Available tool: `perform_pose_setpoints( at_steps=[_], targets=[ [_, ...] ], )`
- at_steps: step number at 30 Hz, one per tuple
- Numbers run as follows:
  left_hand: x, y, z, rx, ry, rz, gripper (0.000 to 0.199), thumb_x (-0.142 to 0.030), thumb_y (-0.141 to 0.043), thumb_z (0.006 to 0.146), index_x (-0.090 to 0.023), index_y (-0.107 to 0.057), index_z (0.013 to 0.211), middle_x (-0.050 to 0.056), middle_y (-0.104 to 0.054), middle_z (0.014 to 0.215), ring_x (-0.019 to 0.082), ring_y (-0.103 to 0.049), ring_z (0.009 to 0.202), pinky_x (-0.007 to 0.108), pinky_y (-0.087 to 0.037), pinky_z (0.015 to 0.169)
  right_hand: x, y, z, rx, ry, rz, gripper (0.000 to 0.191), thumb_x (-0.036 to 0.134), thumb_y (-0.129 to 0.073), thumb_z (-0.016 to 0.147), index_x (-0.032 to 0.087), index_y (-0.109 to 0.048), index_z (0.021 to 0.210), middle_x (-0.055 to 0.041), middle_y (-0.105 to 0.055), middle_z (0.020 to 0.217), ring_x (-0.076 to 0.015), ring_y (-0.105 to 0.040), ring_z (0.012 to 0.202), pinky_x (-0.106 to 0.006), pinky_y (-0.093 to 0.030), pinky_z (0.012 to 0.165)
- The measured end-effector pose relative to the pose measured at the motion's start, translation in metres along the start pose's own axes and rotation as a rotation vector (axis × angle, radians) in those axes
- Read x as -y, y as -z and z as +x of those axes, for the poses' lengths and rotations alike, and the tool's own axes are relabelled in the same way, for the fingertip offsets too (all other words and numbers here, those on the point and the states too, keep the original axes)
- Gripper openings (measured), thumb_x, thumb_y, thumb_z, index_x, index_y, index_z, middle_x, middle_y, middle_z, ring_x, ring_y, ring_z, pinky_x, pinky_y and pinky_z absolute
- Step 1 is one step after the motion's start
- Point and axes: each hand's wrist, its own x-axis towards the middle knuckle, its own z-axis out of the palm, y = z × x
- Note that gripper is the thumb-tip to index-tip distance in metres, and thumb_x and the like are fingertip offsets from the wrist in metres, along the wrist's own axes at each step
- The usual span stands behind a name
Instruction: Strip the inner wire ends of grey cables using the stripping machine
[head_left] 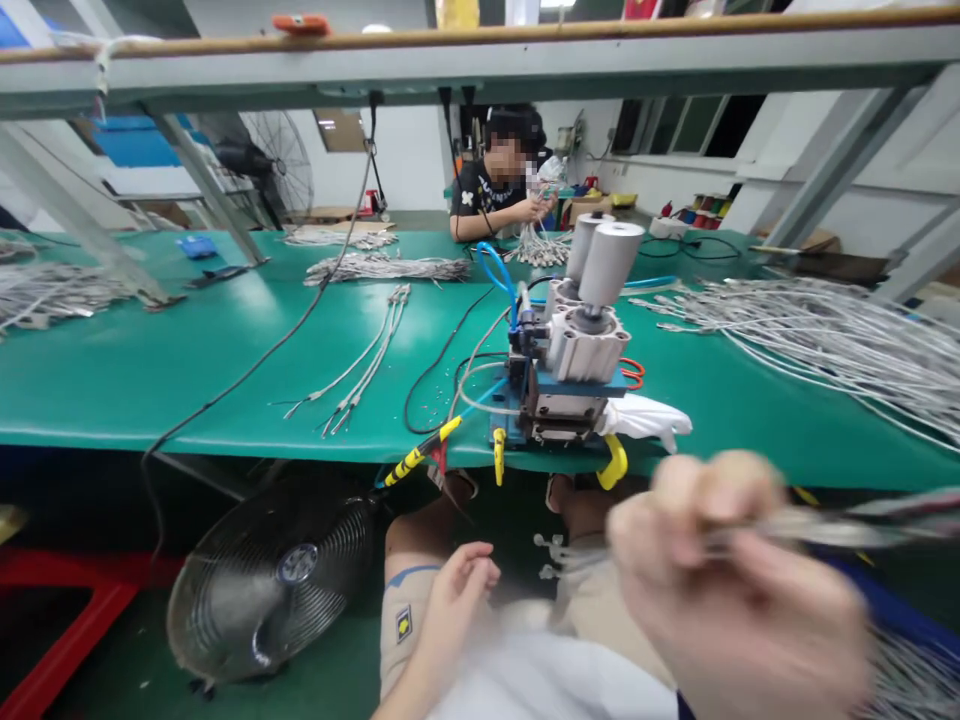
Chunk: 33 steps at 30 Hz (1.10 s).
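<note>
My right hand is raised close to the camera and blurred. Its thumb and fingers pinch a cable, whose grey and reddish wires trail off to the right. My left hand hovers over my thigh, fingers loosely bent and apart, with nothing visible in it. Between the hands, several white cable ends with small connectors lie across my lap. Ahead, at the bench edge, stands a pneumatic press with two grey cylinders and a white cloth at its right side. Neither hand touches it.
Three cables lie on the green bench, with a large cable pile at right. An overhead shelf spans the view. A fan stands lower left. A co-worker handles cables across the bench.
</note>
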Motion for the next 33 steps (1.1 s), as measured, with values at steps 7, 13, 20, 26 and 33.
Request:
perform_pose_setpoints(
  at_steps=[7, 13, 20, 26, 33],
  targets=[
    [-0.060, -0.024, -0.052, 0.061, -0.223, 0.175, 0.037, -0.052, -0.060, 0.084, -0.021, -0.069, 0.104, 0.009, -0.067, 0.111, 0.025, -0.059, 0.108, 0.033, -0.048, 0.095, -0.107, 0.021, -0.051, 0.014, -0.337, 0.151, 0.016, 0.033, -0.058, 0.086, 0.018, -0.055, 0.082, 0.0022, -0.049, 0.062, -0.0092, -0.022, 0.046, -0.022, -0.014, 0.044],
    [-0.081, -0.039, -0.073, 0.165, -0.220, 0.197, 0.036, -0.048, -0.065, 0.082, -0.020, -0.070, 0.104, 0.011, -0.067, 0.110, 0.027, -0.061, 0.103, 0.034, -0.052, 0.089, -0.090, 0.024, -0.082, 0.084, -0.424, -0.035, 0.024, 0.039, -0.055, 0.083, 0.018, -0.050, 0.072, 0.0025, -0.043, 0.061, -0.0110, -0.028, 0.049, -0.023, -0.020, 0.046],
    [-0.074, -0.048, -0.081, 0.294, -0.274, 0.162, 0.019, -0.037, -0.071, 0.078, -0.022, -0.075, 0.089, 0.012, -0.062, 0.115, 0.028, -0.061, 0.107, 0.033, -0.054, 0.088, -0.074, 0.024, -0.096, 0.163, -0.399, -0.237, 0.024, 0.040, -0.051, 0.084, 0.020, -0.048, 0.073, 0.0040, -0.037, 0.057, -0.0138, -0.031, 0.053, -0.026, -0.023, 0.048],
    [-0.060, -0.049, -0.088, 0.267, -0.239, 0.146, 0.020, -0.037, -0.073, 0.078, -0.018, -0.074, 0.084, 0.014, -0.062, 0.118, 0.030, -0.060, 0.109, 0.035, -0.052, 0.092, -0.076, 0.031, -0.109, 0.169, -0.378, -0.203, 0.030, 0.038, -0.050, 0.085, 0.019, -0.054, 0.062, -0.0012, -0.053, 0.056, -0.0182, -0.050, 0.055, -0.027, -0.039, 0.054],
    [-0.064, -0.044, -0.091, 0.032, -0.198, -0.199, 0.028, -0.044, -0.069, 0.082, -0.020, -0.060, 0.095, 0.005, -0.069, 0.090, 0.020, -0.065, 0.089, 0.033, -0.053, 0.086, -0.083, 0.043, -0.099, -0.034, -0.175, -0.109, 0.032, 0.043, -0.055, 0.092, 0.015, -0.070, 0.091, -0.0113, -0.068, 0.094, -0.0270, -0.063, 0.093, -0.040, -0.047, 0.089]
  ],
)
